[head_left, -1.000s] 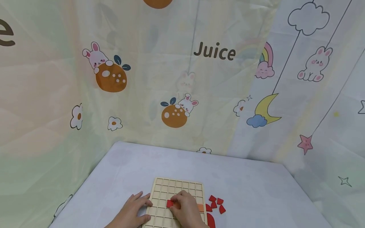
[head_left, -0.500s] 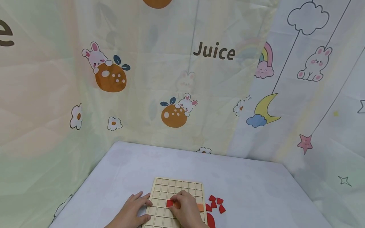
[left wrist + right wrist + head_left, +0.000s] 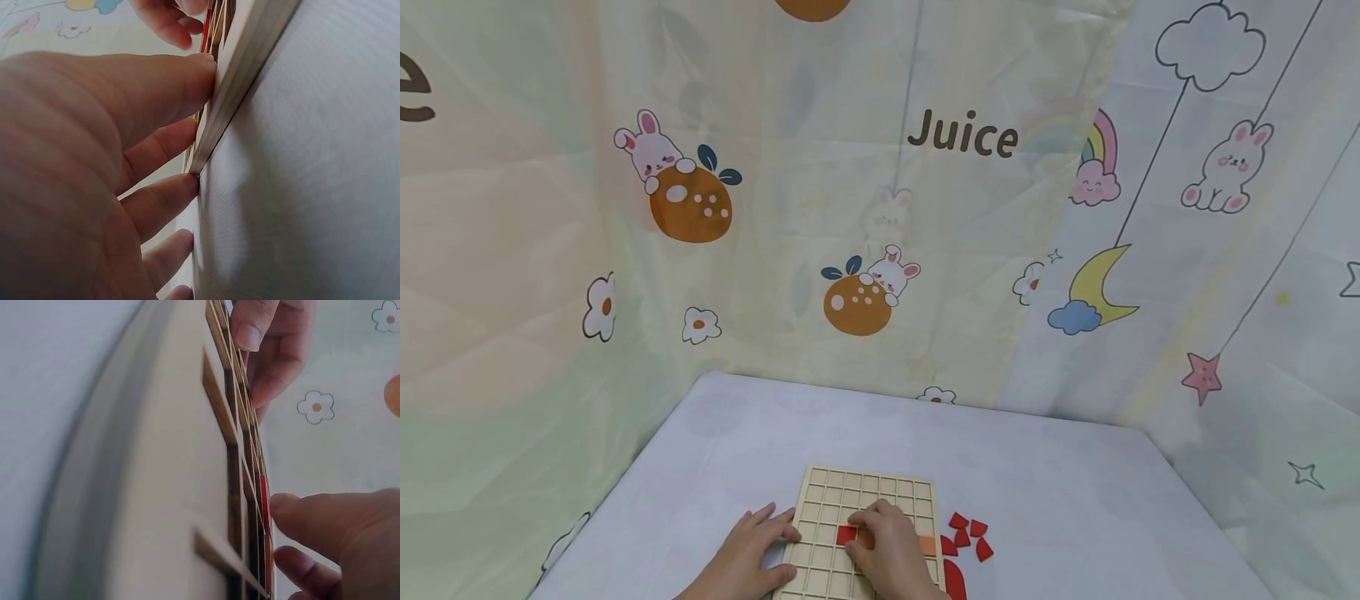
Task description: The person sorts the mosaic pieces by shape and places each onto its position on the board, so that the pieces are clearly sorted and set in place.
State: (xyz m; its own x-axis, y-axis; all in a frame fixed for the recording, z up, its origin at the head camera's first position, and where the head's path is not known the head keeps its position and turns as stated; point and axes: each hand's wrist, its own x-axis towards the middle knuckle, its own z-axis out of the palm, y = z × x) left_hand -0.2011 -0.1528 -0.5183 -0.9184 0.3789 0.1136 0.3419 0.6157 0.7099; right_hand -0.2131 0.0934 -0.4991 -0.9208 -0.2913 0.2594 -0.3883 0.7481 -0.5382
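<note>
Printed curtain (image 3: 760, 167) walls in a white-covered table (image 3: 760, 425); the back wall rises from the table's far edge. Wooden grid board (image 3: 817, 515) lies flat at the near side, its near end cut off by the bottom of the head view.

Left hand (image 3: 747, 550): fingers spread, thumb and fingertips against the board's left edge, not wrapped round it. Right hand (image 3: 891, 554): thumb and forefinger bent at the red tile (image 3: 846, 535), which lies in the grid around the middle columns. Cannot tell whether they pinch it or merely rest on it. Orange shows between those fingers, and an orange tile (image 3: 928, 546) sits at the board's right side, in the same row.

Judgement: the step looks like settling the red tile. Best done with light, even pressure, its sides parallel to the ridges, while the left hand steadies the board without pushing it sideways.

Edges: small red pieces (image 3: 962, 539) lie just beyond the right rim, with a larger curved red piece (image 3: 954, 579) nearer the person; a low rightward sweep could scatter them. Lifting first seems safer. Most room appears to be beyond the board, towards the curtain.
</note>
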